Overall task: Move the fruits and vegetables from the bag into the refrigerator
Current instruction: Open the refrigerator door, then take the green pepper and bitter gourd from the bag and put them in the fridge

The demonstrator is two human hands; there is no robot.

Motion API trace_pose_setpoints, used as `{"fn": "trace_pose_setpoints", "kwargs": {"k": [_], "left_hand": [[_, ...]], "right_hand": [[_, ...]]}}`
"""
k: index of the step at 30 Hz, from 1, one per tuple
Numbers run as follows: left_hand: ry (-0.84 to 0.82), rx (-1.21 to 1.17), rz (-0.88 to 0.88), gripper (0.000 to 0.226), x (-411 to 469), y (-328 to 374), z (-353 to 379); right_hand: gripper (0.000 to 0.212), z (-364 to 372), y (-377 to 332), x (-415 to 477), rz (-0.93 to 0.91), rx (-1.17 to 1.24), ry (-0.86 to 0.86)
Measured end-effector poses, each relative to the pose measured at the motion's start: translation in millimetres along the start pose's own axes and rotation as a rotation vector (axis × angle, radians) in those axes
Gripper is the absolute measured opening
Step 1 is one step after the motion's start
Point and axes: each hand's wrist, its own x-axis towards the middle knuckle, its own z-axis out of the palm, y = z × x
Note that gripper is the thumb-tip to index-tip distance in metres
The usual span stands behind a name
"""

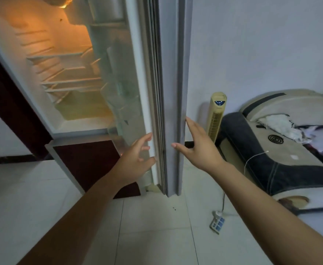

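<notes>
The refrigerator (65, 77) stands open at the upper left, lit orange inside, its shelves bare. Its grey door (169, 92) is swung out edge-on toward me in the middle of the view. My left hand (137, 157) is spread at the door's inner edge, fingers apart and holding nothing. On the door's outer face, my right hand (199, 148) lies flat with open fingers. No bag, fruit or vegetable is in view.
A dark red lower freezer door (91, 165) is below the open compartment. A yellow tower fan (216, 115) stands against the wall. A sofa (283, 150) with clothes fills the right. A power strip (217, 223) and cable lie on the tiled floor.
</notes>
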Motion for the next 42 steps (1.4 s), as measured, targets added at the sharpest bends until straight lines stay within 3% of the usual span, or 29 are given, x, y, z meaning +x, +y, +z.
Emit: {"fn": "trace_pose_setpoints", "kwargs": {"k": [6,10,15,21,30,37,42], "left_hand": [[-0.028,-0.001,0.015,0.056,19.3,1.7,23.2],[0.07,0.069,0.05,0.049,12.9,9.9,37.7],[-0.052,0.161,0.073,0.054,0.1,23.5,76.4],[-0.183,0.348,0.113,0.055,29.4,45.0,174.9],[-0.336,0.324,-0.037,0.054,93.2,73.4,308.6],[-0.267,0.352,-0.195,0.056,131.8,51.9,306.6],[-0.169,0.367,-0.223,0.057,187.9,25.0,289.0]], "right_hand": [[0.075,-5.0,25.2,1.7,0.085,-0.102,0.018],[0.071,-8.6,58.2,-20.9,0.173,-0.123,-0.008],[0.069,-25.9,106.7,-53.0,0.233,-0.186,-0.146],[0.063,-60.9,177.0,-77.6,0.178,-0.263,-0.273],[0.059,-125.1,282.5,-79.6,0.187,-0.236,-0.349],[0.056,-127.2,325.7,-44.1,0.191,-0.08,-0.303],[0.054,-89.1,340.3,31.4,0.109,-0.055,-0.377]]}}
